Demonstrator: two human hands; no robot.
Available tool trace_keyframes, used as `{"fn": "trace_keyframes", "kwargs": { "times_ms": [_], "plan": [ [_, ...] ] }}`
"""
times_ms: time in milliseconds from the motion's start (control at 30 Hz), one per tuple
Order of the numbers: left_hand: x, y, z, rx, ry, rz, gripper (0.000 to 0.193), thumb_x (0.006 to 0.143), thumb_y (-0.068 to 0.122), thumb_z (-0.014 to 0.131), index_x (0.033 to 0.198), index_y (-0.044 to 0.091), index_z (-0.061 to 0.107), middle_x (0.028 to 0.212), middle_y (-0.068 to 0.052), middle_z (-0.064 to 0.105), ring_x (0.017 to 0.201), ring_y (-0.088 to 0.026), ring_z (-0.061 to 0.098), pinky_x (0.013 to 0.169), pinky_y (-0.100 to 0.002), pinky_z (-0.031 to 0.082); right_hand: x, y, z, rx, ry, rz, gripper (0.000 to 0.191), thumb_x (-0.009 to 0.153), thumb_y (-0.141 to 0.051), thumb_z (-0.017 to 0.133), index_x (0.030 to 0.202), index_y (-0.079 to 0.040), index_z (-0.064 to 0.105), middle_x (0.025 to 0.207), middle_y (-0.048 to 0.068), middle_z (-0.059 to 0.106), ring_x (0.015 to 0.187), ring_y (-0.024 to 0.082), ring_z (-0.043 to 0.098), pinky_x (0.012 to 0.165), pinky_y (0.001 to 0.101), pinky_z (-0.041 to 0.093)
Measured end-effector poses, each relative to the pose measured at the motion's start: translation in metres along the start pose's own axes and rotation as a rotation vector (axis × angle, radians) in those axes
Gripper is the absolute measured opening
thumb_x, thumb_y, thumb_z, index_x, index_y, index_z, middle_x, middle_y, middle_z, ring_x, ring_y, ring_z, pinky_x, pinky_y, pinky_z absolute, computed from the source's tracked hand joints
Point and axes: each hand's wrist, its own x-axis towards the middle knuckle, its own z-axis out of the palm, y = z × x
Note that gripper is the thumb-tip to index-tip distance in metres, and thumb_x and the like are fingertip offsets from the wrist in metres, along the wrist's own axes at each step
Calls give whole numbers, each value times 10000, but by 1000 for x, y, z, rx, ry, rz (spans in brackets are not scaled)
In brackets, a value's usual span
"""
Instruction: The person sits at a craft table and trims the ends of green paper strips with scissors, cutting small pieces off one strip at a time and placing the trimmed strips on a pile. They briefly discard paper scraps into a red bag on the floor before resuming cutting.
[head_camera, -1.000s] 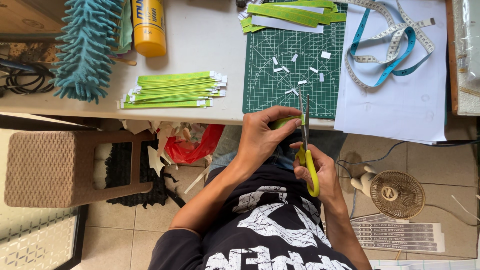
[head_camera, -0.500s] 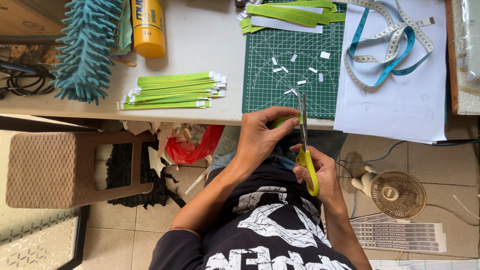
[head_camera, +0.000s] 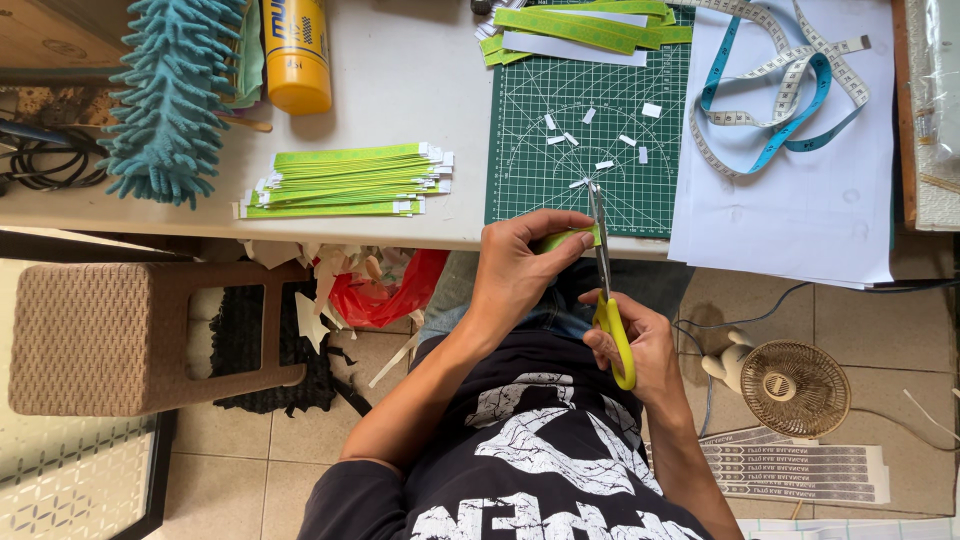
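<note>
White tabletop (head_camera: 400, 90) fills the upper part of the head view, with tiled floor below it and a woven stool (head_camera: 110, 335) to the left. On the table lies a green cutting mat (head_camera: 540, 170) dotted with small white paper scraps (head_camera: 605, 164). Left of the mat sits a stack of green strips (head_camera: 345, 182); more green strips (head_camera: 590, 22) lie at the mat's top edge. A measuring tape (head_camera: 770, 90) curls over white sheets of paper (head_camera: 800, 210) on the right. A yellow bottle (head_camera: 296, 55) and a teal duster (head_camera: 170, 95) stand at the far left.

At the table's near edge the left hand (head_camera: 515, 265) pinches a green strip (head_camera: 570, 238) between thumb and curled fingers. The right hand (head_camera: 640, 345) has its fingers closed through the yellow handles of scissors (head_camera: 606, 290), whose blades point up onto the mat, touching the strip's end. A small fan (head_camera: 790, 385) stands on the floor at right.
</note>
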Motion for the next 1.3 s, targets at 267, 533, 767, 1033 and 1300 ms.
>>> {"fn": "trace_keyframes", "kwargs": {
  "times_ms": [267,533,767,1033,1300],
  "plan": [
    [7,-12,-2,-44,-20,-63,220,923,115,761,1118,14,774,903,-46,787,805,-52,708,675,-190,567,3,-1,3,-24,27,20,576,769,-352,837,1211,-9,698,655,-11,584,496,65,537,432,216,421],
    [13,-27,-4,-29,9,-47,214,917,117,761,1094,-3,775,920,-54,796,845,-76,738,733,-204,588,9,6,2,-13,22,50,476,819,-281,821,1176,10,703,631,-11,550,473,63,493,410,225,388],
    [12,-25,0,0,6,-20,188,938,113,744,1101,22,769,917,-52,790,833,-76,733,714,-223,587,11,8,2,26,41,42,468,847,-259,790,1206,19,678,667,42,635,521,101,604,471,238,504],
    [-22,-14,6,422,-225,336,268,1006,136,644,1258,70,584,927,-151,718,836,-278,717,707,-386,554,9,6,-9,221,187,-194,559,863,-186,798,1352,-30,577,1064,92,721,915,141,713,831,262,598],
    [-26,-10,-3,460,-425,287,248,1005,203,671,1193,49,624,875,-146,703,813,-307,699,718,-412,535,3,17,-18,222,214,-204,500,881,11,745,1364,-24,621,988,46,662,844,111,627,753,226,532]
  ]
}}
